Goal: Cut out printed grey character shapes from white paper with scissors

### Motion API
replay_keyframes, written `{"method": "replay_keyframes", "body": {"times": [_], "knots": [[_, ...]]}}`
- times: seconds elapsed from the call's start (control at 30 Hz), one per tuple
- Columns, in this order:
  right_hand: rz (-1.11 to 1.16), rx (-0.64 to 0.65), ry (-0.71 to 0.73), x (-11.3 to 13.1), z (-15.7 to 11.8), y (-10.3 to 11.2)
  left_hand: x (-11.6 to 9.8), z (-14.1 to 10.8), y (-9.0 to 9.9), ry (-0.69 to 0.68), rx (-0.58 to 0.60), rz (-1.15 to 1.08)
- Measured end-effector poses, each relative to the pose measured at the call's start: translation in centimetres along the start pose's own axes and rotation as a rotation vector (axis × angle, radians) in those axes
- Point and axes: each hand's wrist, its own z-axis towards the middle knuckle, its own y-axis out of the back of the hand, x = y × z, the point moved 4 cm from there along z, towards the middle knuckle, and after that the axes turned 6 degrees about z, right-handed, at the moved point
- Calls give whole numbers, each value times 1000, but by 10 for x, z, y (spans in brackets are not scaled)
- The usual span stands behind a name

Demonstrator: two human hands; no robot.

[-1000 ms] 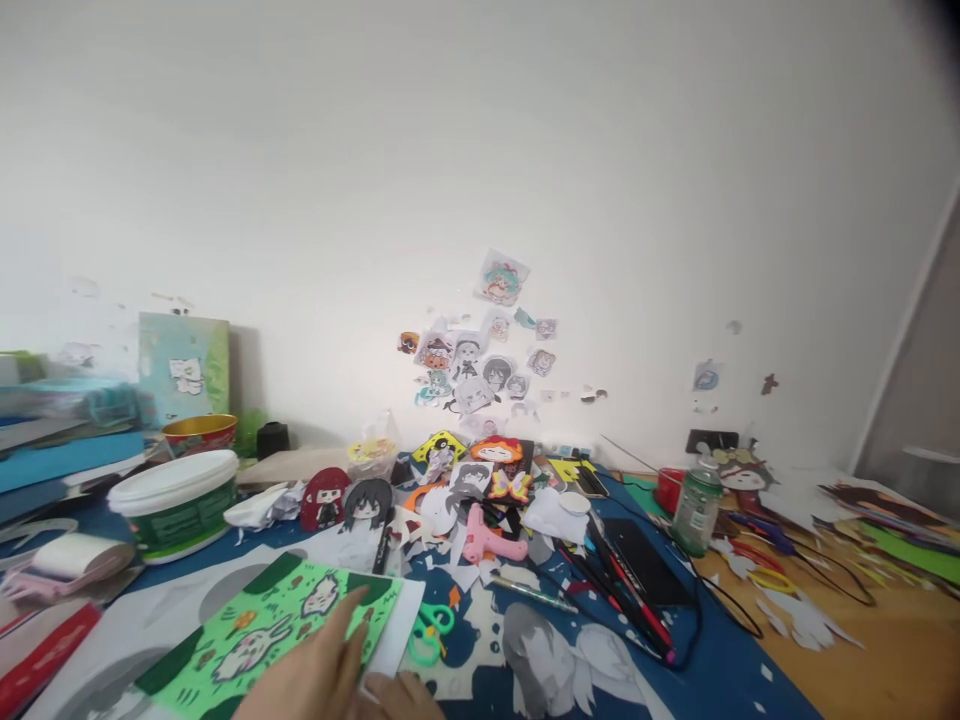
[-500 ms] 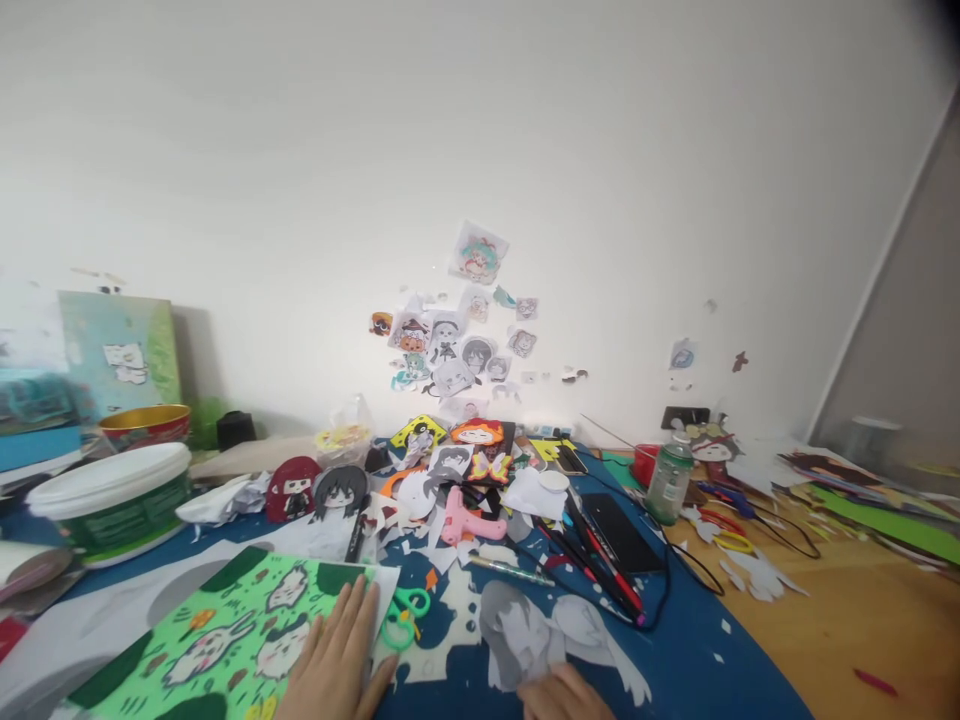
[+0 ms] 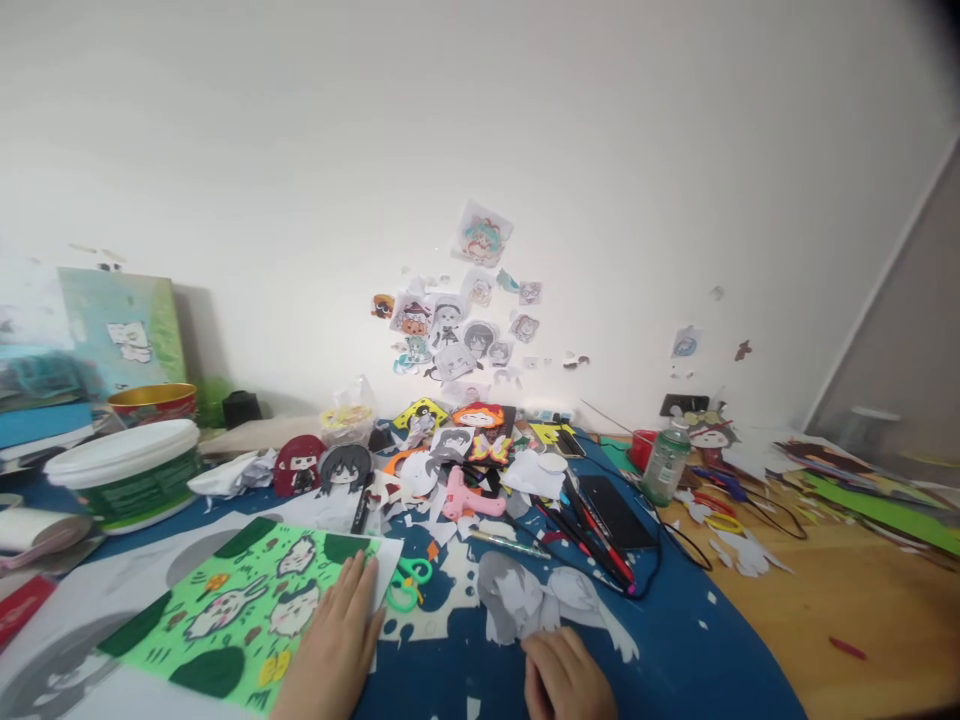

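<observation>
My left hand (image 3: 336, 635) lies flat, fingers stretched, on the right edge of a green sheet (image 3: 225, 610) with drawn animal faces and dark green patches. White paper (image 3: 142, 695) with grey printing extends under that sheet. My right hand (image 3: 566, 675) has its fingers curled together at the lower edge of a grey and white paper cutout (image 3: 510, 600); whether anything is between the fingertips is hidden. Green scissors (image 3: 409, 583) rest just right of my left hand. A pink glue gun (image 3: 466, 497) lies farther back among paper scraps.
A white-lidded tub (image 3: 131, 475) stands at the left, before a red and gold bowl (image 3: 154, 402). Pens (image 3: 600, 535), a black tablet-like slab (image 3: 616, 512) and a glass jar (image 3: 666, 465) are right of centre. Paper cutouts (image 3: 480, 340) hang on the wall.
The camera view has tilted and shows more of the table's near side. My right hand shows more fully, with its fingers curled by the grey cutout. My left hand stays flat on the sheet.
</observation>
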Motion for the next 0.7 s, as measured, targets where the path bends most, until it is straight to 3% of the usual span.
{"method": "replay_keyframes", "body": {"times": [0.23, 0.53, 0.7], "knots": [[10, 0, -45, 8, 7, 7, 1, 4, 7, -67, -15, -7], [12, 49, -47, 12, 15, 13, 9, 19, 16, 41, 175, 65], [1, 67, -61, 12, 13, 11, 9, 16, 11, 3, 168, 17]]}}
